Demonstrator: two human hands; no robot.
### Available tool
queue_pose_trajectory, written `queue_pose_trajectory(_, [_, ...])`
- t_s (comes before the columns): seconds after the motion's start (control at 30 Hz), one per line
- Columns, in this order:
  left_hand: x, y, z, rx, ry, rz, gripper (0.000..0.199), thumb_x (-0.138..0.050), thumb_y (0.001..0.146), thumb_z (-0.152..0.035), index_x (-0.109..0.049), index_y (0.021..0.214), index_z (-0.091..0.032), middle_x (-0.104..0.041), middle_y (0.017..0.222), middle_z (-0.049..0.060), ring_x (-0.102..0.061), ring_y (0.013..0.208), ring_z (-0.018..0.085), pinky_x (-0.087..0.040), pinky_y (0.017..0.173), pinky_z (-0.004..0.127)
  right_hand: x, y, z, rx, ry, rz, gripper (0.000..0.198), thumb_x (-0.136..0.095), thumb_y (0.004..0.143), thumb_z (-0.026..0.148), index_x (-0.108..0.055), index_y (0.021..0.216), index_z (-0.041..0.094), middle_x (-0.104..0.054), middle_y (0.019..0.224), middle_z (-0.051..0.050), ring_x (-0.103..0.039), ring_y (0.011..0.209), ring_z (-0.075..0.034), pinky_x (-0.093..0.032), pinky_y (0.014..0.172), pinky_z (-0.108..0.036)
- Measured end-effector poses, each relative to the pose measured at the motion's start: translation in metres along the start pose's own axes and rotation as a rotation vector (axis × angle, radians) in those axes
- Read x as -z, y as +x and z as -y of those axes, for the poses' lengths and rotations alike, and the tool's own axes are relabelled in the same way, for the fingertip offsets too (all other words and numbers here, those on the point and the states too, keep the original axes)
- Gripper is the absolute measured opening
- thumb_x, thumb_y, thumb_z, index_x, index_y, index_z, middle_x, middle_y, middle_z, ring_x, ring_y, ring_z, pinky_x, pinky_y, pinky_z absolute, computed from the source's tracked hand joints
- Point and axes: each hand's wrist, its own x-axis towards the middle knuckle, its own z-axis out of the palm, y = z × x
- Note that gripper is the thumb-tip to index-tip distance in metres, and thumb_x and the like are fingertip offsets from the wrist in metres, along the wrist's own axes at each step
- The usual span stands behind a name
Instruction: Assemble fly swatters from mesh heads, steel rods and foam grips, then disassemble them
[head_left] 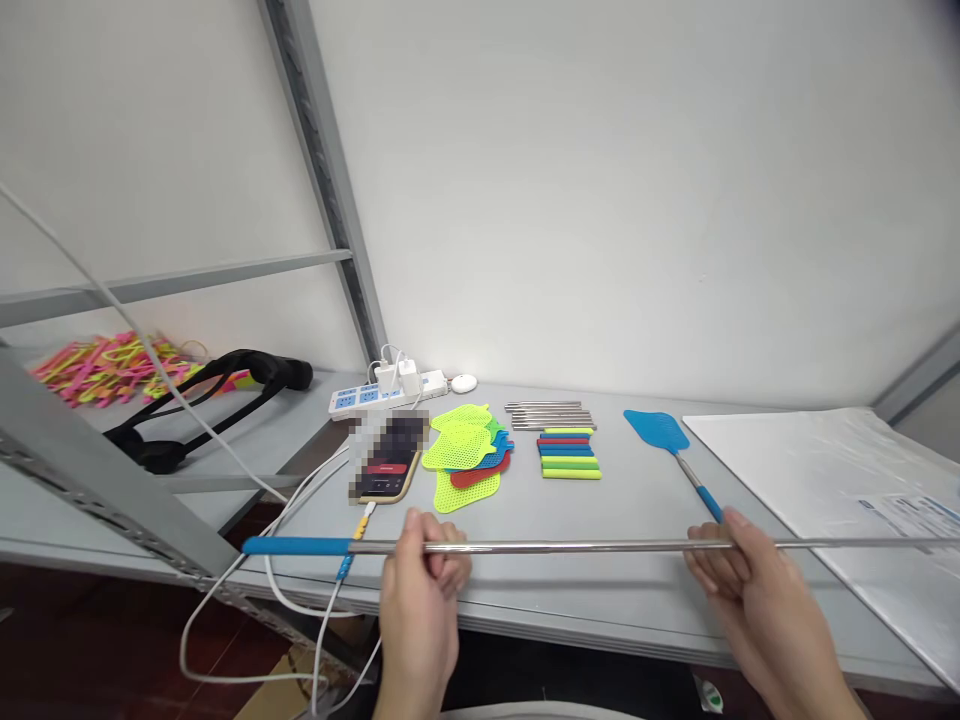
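Observation:
A long, thin telescopic metal rod [577,547] stretches level across the front of the shelf, its far right end running out of the frame. At its left end sits a blue handle grip [296,546]. My left hand [421,600] is closed round the rod just right of the grip. Further right, my right hand [761,605] also grips the rod with curled fingers. Behind that hand lies a blue fly swatter [656,429] with a short metal stem and blue handle. Yellow, green, blue and red perforated fly swatter heads [461,448] lie piled beyond my left hand.
Several short metal rods [551,421] lie above a row of coloured handle sleeves [570,466]. A phone [390,465] with cables and a power strip [352,402] are at left, near a grey post [330,150]. A plastic-wrapped white board [817,470] lies right.

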Motion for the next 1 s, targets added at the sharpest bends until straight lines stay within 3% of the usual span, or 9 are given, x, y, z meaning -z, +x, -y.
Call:
queue_pose_trajectory(0.17, [0.017,0.011,-0.017,-0.124,-0.017,-0.121,0.042,-0.054,0.088,-0.036,-0.033,0.054,-0.020,-0.024,0.047,-0.006,-0.022,0.043,0.010,-0.024,0.042,0.025,-0.004,0.006,0.000,0.083,0.029,-0.099,0.048,-0.062,0.088,0.042,-0.027,0.059,0.023,-0.019,0.056,0.007,-0.020,0.053,-0.012,-0.028,0.046,-0.027])
queue_pose_trajectory(0.27, [0.014,0.015,-0.019,-0.098,-0.057,-0.121,0.041,-0.053,0.087,-0.036,-0.030,0.056,-0.021,-0.022,0.049,-0.006,-0.020,0.043,0.010,-0.023,0.041,0.026,-0.008,0.006,-0.002,0.091,0.032,-0.096,0.046,-0.060,0.089,0.042,-0.030,0.060,0.023,-0.022,0.055,0.007,-0.023,0.053,-0.012,-0.028,0.047,-0.027])
queue_pose_trajectory(0.47, [-0.018,0.009,-0.002,-0.092,-0.157,-0.108,0.037,-0.052,0.085,-0.028,-0.027,0.060,-0.021,-0.019,0.051,-0.007,-0.018,0.043,0.010,-0.020,0.040,0.025,-0.025,-0.001,-0.008,0.119,0.077,-0.077,0.045,-0.053,0.092,0.040,-0.032,0.057,0.022,-0.028,0.052,0.005,-0.027,0.053,-0.012,-0.029,0.051,-0.028])
queue_pose_trajectory(0.6, [-0.047,-0.009,0.032,0.068,-0.172,-0.013,0.038,-0.050,0.090,-0.038,-0.029,0.062,-0.022,-0.021,0.053,-0.007,-0.020,0.045,0.010,-0.020,0.041,0.024,-0.041,-0.017,-0.020,0.064,0.083,0.013,0.048,-0.051,0.093,0.044,-0.031,0.056,0.023,-0.028,0.054,0.005,-0.028,0.055,-0.013,-0.028,0.053,-0.029])
queue_pose_trajectory(0.7, [-0.058,-0.016,0.045,0.113,-0.169,0.037,0.043,-0.045,0.093,-0.047,-0.029,0.062,-0.022,-0.021,0.054,-0.007,-0.021,0.045,0.009,-0.022,0.042,0.023,-0.043,-0.024,-0.025,0.073,0.030,0.070,0.049,-0.049,0.094,0.047,-0.031,0.056,0.022,-0.027,0.056,0.005,-0.026,0.056,-0.013,-0.026,0.054,-0.029])
queue_pose_trajectory(0.87, [-0.046,-0.004,0.027,0.016,-0.128,-0.004,0.040,-0.048,0.093,-0.043,-0.034,0.063,-0.021,-0.025,0.052,-0.008,-0.022,0.043,0.009,-0.024,0.042,0.023,-0.025,-0.013,-0.012,0.031,-0.091,0.203,0.045,-0.054,0.090,0.052,-0.052,0.059,0.019,-0.036,0.060,0.003,-0.032,0.058,-0.013,-0.030,0.056,-0.029])
queue_pose_trajectory(1.0, [-0.023,0.012,0.005,-0.074,-0.116,-0.072,0.042,-0.050,0.091,-0.044,-0.032,0.061,-0.022,-0.025,0.050,-0.008,-0.023,0.042,0.010,-0.027,0.041,0.024,-0.005,0.014,0.012,0.048,0.175,-0.003,0.050,-0.042,0.091,0.059,-0.069,0.086,0.017,-0.050,0.069,-0.002,-0.048,0.067,-0.016,-0.042,0.063,-0.031])
